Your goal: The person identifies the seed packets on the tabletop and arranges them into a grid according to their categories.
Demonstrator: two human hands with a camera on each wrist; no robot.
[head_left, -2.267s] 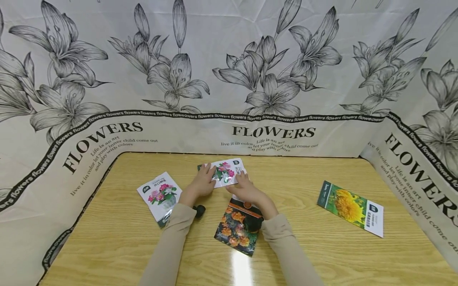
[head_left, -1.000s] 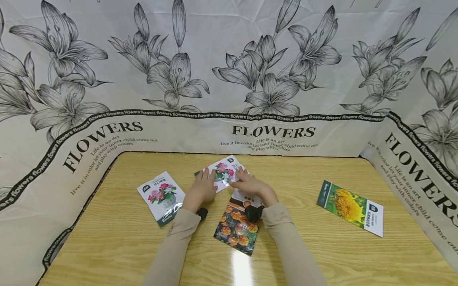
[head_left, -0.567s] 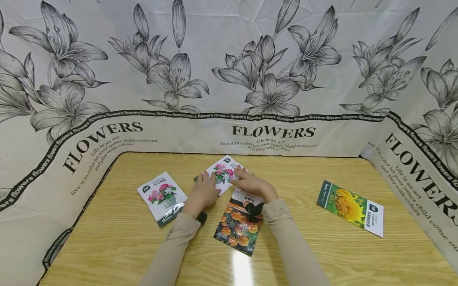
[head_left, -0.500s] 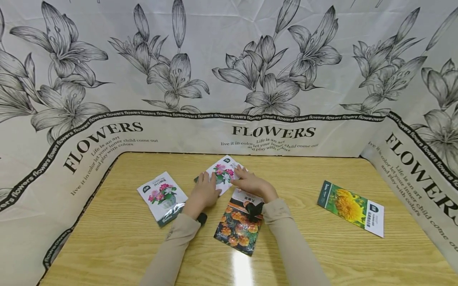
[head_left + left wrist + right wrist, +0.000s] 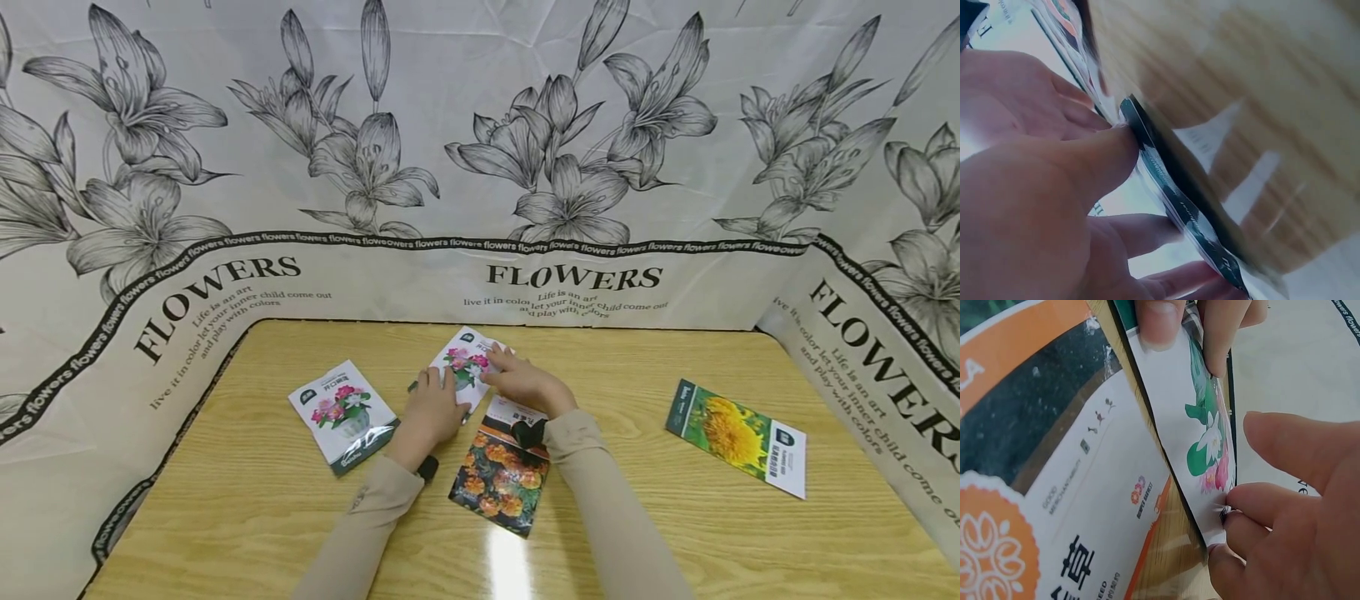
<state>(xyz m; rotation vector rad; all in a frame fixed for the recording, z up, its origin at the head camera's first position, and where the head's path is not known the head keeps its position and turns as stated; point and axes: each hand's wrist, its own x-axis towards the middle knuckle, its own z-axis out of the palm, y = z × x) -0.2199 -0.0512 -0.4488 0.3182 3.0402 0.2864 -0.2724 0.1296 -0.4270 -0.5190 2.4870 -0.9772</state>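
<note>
- The pink-flower packet (image 5: 467,360) lies at the far middle of the tabletop (image 5: 615,517), set askew, just beyond the marigold packet (image 5: 501,479).
- The left hand (image 5: 432,412) rests on the packet near its dark green end; its grip is unclosed, with thumb and fingers spread over the printed face rather than wrapped round it.
- The right hand (image 5: 525,385) has a loose grip too: its fingertips touch the edge by the white header, and its thumb stands clear.
- The packet looks thin and light, so weight should hardly matter; little force would be needed to turn or slide it.
- The sheet seems flexible: its green edge ripples in the left wrist view, and pushing hard from both ends would likely buckle it.
- The glossy skin probably slips under dry fingertips, so flat, even pressure would serve better than a poke at one corner.
- It hardly looks fragile, though creasing is a fair worry.
- The best hold would likely be the two opposite long edges, or a thumb-and-finger pinch at the header, where the far corner stands free.
</note>
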